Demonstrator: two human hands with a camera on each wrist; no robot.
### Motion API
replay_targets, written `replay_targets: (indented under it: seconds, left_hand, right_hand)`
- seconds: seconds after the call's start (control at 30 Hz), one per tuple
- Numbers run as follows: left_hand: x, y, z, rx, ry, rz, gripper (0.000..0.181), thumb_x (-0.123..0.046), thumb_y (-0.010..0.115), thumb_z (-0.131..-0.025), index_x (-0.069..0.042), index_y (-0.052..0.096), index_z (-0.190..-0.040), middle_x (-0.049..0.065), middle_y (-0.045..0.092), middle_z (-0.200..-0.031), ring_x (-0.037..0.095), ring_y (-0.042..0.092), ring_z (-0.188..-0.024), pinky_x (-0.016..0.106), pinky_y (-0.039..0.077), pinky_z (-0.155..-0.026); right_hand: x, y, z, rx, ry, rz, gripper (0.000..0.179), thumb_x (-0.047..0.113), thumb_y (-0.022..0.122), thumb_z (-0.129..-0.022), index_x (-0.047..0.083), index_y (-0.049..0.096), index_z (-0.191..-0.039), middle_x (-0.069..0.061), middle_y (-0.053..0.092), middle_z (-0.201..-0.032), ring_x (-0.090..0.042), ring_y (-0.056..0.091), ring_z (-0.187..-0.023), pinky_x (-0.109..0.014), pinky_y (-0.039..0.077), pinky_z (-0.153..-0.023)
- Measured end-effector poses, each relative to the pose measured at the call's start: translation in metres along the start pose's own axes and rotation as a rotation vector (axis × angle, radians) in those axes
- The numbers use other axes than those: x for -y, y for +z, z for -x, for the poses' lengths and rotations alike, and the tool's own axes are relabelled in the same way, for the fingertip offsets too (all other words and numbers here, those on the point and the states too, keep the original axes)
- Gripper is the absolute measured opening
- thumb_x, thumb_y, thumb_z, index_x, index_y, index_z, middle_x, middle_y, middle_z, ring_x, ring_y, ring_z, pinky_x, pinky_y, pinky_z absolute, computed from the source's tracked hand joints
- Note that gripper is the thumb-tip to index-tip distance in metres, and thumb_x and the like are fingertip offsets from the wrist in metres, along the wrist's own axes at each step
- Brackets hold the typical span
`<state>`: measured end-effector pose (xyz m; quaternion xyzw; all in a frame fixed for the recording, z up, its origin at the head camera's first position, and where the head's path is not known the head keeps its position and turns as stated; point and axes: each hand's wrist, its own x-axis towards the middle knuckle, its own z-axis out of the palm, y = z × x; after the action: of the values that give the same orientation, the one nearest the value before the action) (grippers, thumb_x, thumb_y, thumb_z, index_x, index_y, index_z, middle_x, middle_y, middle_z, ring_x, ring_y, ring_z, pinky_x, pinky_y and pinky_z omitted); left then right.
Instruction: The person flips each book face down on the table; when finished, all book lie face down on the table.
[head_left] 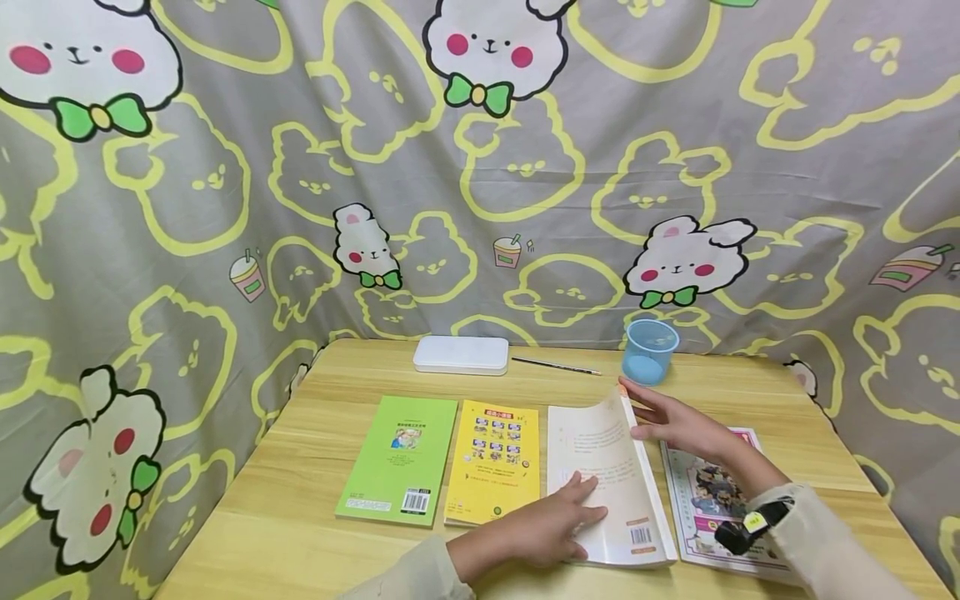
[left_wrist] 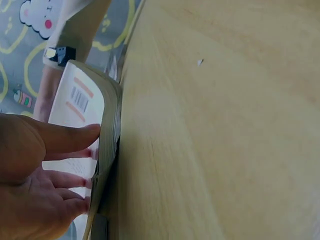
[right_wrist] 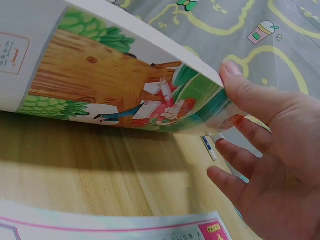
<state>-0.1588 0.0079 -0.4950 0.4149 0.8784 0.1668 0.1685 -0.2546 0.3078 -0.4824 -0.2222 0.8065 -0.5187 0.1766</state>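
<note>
A thick white paperback book (head_left: 600, 467) lies back cover up, its right side raised off the table. My right hand (head_left: 686, 429) pinches its top right corner, and in the right wrist view the thumb (right_wrist: 240, 85) is on one face with a fingertip behind. Underneath shows the colourful front cover (right_wrist: 95, 70), with a brown tree trunk. My left hand (head_left: 555, 521) rests on the lower left of the back cover, fingers spread. The left wrist view shows its thumb (left_wrist: 72, 137) straight along the page-edge side, near the barcode (left_wrist: 80, 99).
Left of the white book lie a yellow book (head_left: 495, 462) and a green book (head_left: 397, 458). Partly beneath my right arm is a book with a pink-bordered cover (head_left: 708, 487). Behind stand a white case (head_left: 461, 355), a pencil (head_left: 555, 366) and a blue cup (head_left: 651, 352) before a curtain.
</note>
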Motion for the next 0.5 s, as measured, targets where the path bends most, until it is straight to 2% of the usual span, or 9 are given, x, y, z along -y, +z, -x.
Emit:
replay_targets:
  seconds: [0.1, 0.23, 0.33, 0.5]
  left_hand:
    - [-0.001, -0.001, 0.000, 0.007, -0.001, -0.020, 0.069, -0.027, 0.078, -0.091, -0.022, 0.050, -0.154, 0.006, 0.021, -0.171, 0.025, 0.017, -0.158, 0.032, 0.026, -0.124]
    - [-0.001, -0.001, 0.000, 0.012, 0.006, -0.056, 0.069, -0.030, 0.076, -0.092, -0.022, 0.050, -0.154, 0.006, 0.021, -0.171, 0.025, 0.017, -0.158, 0.031, 0.026, -0.124]
    - [-0.001, -0.001, 0.000, 0.014, 0.018, -0.092, 0.068, -0.032, 0.075, -0.093, -0.022, 0.048, -0.155, 0.008, 0.022, -0.171, 0.026, 0.017, -0.158, 0.031, 0.025, -0.125]
    - [0.000, 0.000, 0.000, 0.013, 0.042, -0.145, 0.068, -0.036, 0.072, -0.094, -0.022, 0.047, -0.156, 0.009, 0.022, -0.170, 0.026, 0.018, -0.158, 0.031, 0.023, -0.125]
  right_hand:
    - [-0.003, -0.003, 0.002, -0.003, -0.024, 0.048, 0.089, 0.021, 0.066, -0.102, 0.012, 0.007, -0.167, -0.029, 0.010, -0.169, -0.054, 0.015, -0.151, -0.062, 0.034, -0.115]
    - [-0.006, -0.006, 0.006, -0.015, -0.005, 0.094, 0.088, 0.024, 0.067, -0.102, 0.011, 0.010, -0.167, -0.029, 0.012, -0.168, -0.055, 0.011, -0.152, -0.057, 0.043, -0.111]
    - [-0.008, -0.008, 0.009, -0.016, 0.004, 0.108, 0.087, 0.023, 0.067, -0.102, 0.008, 0.011, -0.166, -0.030, 0.009, -0.168, -0.058, 0.006, -0.151, -0.062, 0.045, -0.107]
    - [-0.013, -0.010, 0.013, -0.035, 0.011, 0.160, 0.086, 0.025, 0.069, -0.100, 0.003, 0.016, -0.165, -0.031, 0.014, -0.167, -0.061, 0.009, -0.148, -0.073, 0.032, -0.111]
